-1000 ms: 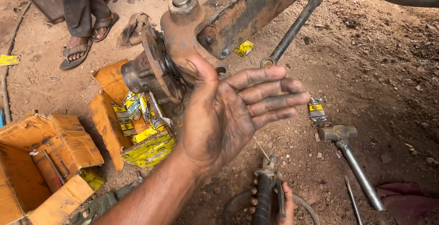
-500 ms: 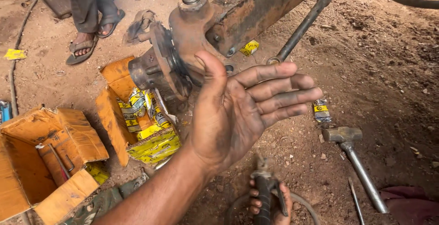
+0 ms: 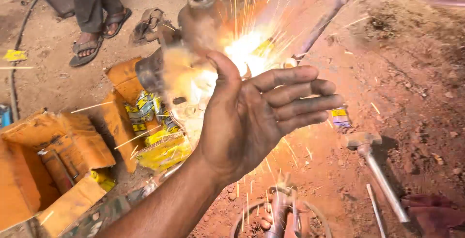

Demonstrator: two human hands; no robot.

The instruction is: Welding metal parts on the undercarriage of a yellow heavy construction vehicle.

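Near edge: my right hand (image 3: pixel 271 221) grips the welding electrode holder (image 3: pixel 280 209), fingers closed round its handle. Middle: my left hand (image 3: pixel 256 117) is raised flat, fingers spread, holding nothing, shading the arc. Beyond it: sparks fly where the rusty wheel hub (image 3: pixel 164 68) meets the steel beam (image 3: pixel 310 0); I judge the weld under way, the seam unfinished. A hammer (image 3: pixel 375 165) lies right.

Sparks (image 3: pixel 247 49) at upper centre: white-yellow, streaking orange. Wheel hub (image 3: pixel 193 30) beneath: rusty brown. Cardboard boxes (image 3: pixel 58 146) at left: orange. Packets (image 3: pixel 160 146) at centre left: yellow with dark print. Ground (image 3: pixel 416 73) at right: reddish-brown dirt. Hammer (image 3: pixel 373 165) at lower right: grey metal. Sandals (image 3: pixel 92 44) at upper left: dark.
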